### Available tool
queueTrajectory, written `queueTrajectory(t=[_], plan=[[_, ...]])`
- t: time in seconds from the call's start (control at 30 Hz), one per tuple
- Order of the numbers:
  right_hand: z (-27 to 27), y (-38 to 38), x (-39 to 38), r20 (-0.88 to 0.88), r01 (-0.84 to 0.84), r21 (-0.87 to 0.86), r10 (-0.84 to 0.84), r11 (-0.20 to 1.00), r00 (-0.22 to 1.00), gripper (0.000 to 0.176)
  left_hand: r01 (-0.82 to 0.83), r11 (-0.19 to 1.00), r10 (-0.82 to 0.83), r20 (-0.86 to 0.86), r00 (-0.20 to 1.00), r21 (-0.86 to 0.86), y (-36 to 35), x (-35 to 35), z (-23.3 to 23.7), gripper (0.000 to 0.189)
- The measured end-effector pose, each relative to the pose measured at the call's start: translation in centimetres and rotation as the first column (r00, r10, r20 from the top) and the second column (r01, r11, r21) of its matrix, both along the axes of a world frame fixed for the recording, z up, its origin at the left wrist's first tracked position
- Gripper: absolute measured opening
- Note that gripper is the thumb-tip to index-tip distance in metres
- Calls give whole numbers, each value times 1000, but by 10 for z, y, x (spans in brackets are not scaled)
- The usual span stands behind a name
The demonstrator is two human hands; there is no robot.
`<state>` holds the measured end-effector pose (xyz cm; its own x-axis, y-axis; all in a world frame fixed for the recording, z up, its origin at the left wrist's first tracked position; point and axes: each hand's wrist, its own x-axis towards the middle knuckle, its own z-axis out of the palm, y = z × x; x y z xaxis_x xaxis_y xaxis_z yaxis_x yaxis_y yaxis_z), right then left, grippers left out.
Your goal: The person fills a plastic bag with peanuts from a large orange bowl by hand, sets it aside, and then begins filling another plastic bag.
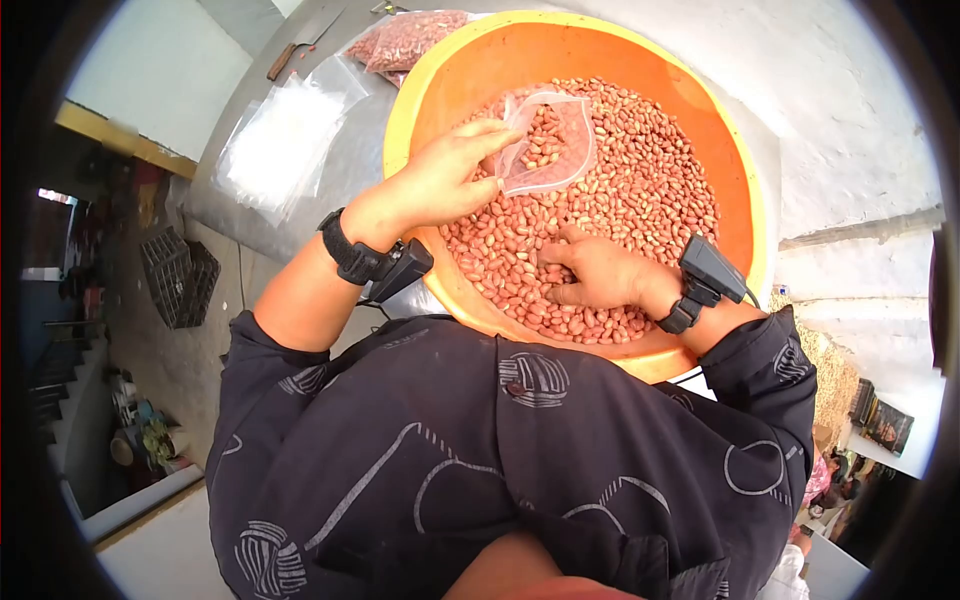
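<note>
A large orange basin [740, 190] holds a heap of reddish-brown peanuts [650, 150]. Over its left part, my left hand [455, 172] grips the edge of a clear plastic bag [575, 150] between thumb and fingers. The bag's mouth is spread open and some peanuts lie inside it. My right hand [600, 270] is in the peanuts near the basin's front edge, below and right of the bag. Its fingers are bent and partly sunk among the peanuts, so what they hold, if anything, is hidden.
Flat clear bags [285, 140] lie on the grey metal table [220, 190] at the left. Filled bags of peanuts [410, 42] sit behind the basin's left rim, near a knife [290, 55]. A black crate [180, 275] stands on the floor. People show partly at lower right.
</note>
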<state>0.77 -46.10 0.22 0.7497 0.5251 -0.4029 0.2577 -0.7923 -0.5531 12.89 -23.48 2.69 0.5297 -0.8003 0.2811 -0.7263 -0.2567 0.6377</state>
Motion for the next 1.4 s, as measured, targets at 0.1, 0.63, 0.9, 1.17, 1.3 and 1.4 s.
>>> queueTrajectory(t=[0.1, 0.63, 0.9, 1.17, 1.3, 1.4], plan=[[-1, -5, 5, -107, -69, 141, 85, 988, 991, 27, 3, 1000, -4, -52, 999, -22, 3, -4, -5, 56], [66, 6, 81, 285, 164, 394, -290, 904, 914, 9, 32, 999, -38, -243, 969, -32, 3, -23, -14, 67], [22, 10, 98, 509, 226, -75, -158, 971, 846, 15, 32, 992, -74, -353, 933, -125, -14, -30, -20, 67], [6, 0, 98, 358, 135, -259, -35, 956, 933, 17, 37, 984, -112, -454, 884, -172, -18, -34, -23, 66], [2, 6, 91, 366, 171, -395, -16, 903, 930, 17, 46, 983, -133, -520, 844, -177, -18, -31, -30, 65], [5, 5, 93, 296, 112, -386, 7, 916, 955, 17, 49, 975, -162, -543, 824, -216, -19, -29, -37, 64]])
